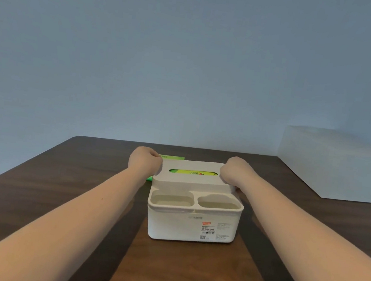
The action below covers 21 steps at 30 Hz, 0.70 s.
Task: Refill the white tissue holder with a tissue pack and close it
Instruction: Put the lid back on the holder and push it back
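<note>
The white tissue holder (194,217) stands in the middle of the dark wooden table (58,190), with its two open front compartments toward the person. The left hand (145,160) and the right hand (234,170) each grip one short end of the white lid (189,181), fingers curled closed around its edges. A green tissue pack (193,172) shows through the lid's oval slot (another green pack (173,157) lies just behind). The lid looks like light, stiff, smooth plastic, so holding both ends and pressing evenly seems the best way to seat it.
</note>
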### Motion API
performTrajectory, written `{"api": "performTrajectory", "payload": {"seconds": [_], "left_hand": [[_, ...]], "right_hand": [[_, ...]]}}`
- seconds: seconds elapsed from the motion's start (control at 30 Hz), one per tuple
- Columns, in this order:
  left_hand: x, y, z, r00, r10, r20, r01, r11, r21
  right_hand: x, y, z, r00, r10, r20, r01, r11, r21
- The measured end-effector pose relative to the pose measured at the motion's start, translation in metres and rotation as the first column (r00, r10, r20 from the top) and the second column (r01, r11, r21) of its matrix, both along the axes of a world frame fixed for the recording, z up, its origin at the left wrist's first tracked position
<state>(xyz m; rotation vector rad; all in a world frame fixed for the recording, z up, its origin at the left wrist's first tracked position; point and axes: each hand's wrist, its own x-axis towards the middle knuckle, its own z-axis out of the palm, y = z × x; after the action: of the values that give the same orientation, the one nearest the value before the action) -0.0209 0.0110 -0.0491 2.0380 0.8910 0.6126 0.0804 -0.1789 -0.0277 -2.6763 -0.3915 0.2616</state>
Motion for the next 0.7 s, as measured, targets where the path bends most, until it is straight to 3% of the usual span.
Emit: {"api": "performTrajectory", "payload": {"seconds": [0.17, 0.33, 0.4, 0.53, 0.7], "left_hand": [[-0.016, -0.012, 0.003, 0.999, -0.021, -0.031, 0.019, 0.998, -0.064], [-0.044, -0.032, -0.004, 0.993, -0.104, 0.064, 0.117, 0.958, -0.263], [-0.056, -0.037, -0.011, 0.982, -0.15, 0.112, 0.178, 0.937, -0.3], [-0.076, -0.041, -0.023, 0.963, -0.226, 0.144, 0.265, 0.882, -0.39], [-0.087, -0.047, -0.027, 0.958, -0.228, 0.175, 0.277, 0.893, -0.355]], "right_hand": [[-0.011, -0.007, 0.0, 1.0, -0.006, -0.013, 0.006, 1.0, 0.027], [-0.037, -0.033, 0.002, 0.999, 0.047, -0.024, -0.037, 0.953, 0.302], [-0.053, -0.045, 0.007, 0.996, 0.084, -0.009, -0.078, 0.952, 0.297], [-0.072, -0.068, 0.01, 0.982, 0.134, -0.13, -0.088, 0.948, 0.307], [-0.073, -0.074, -0.004, 0.988, 0.146, -0.045, -0.127, 0.947, 0.295]]}}
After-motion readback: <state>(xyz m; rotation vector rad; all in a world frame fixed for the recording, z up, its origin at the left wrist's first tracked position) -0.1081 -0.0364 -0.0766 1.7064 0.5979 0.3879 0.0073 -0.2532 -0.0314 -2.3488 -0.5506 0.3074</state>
